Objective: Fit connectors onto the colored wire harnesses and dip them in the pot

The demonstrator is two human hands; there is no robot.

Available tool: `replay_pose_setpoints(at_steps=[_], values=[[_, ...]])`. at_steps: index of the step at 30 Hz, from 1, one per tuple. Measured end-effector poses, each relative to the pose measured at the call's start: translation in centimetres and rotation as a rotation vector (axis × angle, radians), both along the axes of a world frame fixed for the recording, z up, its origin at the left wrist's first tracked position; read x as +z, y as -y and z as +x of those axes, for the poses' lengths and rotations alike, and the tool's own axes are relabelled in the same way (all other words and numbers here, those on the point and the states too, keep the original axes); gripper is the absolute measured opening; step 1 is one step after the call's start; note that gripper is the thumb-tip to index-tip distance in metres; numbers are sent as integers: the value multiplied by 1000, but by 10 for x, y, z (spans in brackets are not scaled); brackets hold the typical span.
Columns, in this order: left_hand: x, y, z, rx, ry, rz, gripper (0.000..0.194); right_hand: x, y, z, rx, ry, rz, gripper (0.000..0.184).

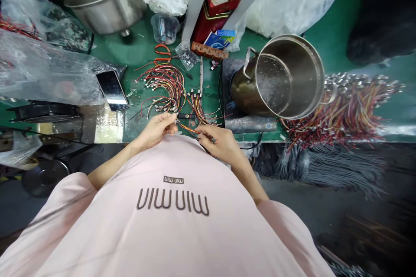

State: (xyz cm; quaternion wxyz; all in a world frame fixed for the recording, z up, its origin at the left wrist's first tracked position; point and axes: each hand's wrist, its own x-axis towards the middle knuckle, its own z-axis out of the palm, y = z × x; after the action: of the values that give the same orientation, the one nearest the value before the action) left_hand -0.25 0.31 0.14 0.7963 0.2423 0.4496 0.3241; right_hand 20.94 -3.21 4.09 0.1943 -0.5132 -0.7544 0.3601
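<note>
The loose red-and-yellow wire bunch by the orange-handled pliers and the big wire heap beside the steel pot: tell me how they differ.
The small red-and-yellow wire bunch has far fewer wires than the large multicoloured wire heap. The small bunch curves loosely across the green mat, while the large heap spreads in a dense fan. The heap's silver terminals crowd along its far edge; the bunch's ends lie more scattered. Both are thin coloured wires tipped with metal terminals.

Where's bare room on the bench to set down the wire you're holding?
Bare green mat shows between the steel bowl and the orange-handled pliers, and right of the steel pot. It is crowded around your left hand and right hand, where the wire bundles spread.
</note>
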Motion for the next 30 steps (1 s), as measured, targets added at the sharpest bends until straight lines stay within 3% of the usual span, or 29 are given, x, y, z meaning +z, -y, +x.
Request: replay_pose_setpoints(at_steps=[6, 12, 19, 26, 30], values=[[-2, 0, 0, -26, -17, 20, 44, 1, 2, 0, 4, -5, -77, 23], [-6, 1, -3, -81, -14, 32, 43, -1, 1, -2, -25, -70, -41, 20], [-9, 2, -4, -109, -17, 36, 42, -2, 5, -1, -105, -191, -172, 20], [-8, 2, 0, -114, -29, 28, 44, 0, 5, -5, -31, -125, -131, 19], [-7, 3, 0, -139, -42, 31, 41, 0, 2, -10, -37, -149, -195, 20]])
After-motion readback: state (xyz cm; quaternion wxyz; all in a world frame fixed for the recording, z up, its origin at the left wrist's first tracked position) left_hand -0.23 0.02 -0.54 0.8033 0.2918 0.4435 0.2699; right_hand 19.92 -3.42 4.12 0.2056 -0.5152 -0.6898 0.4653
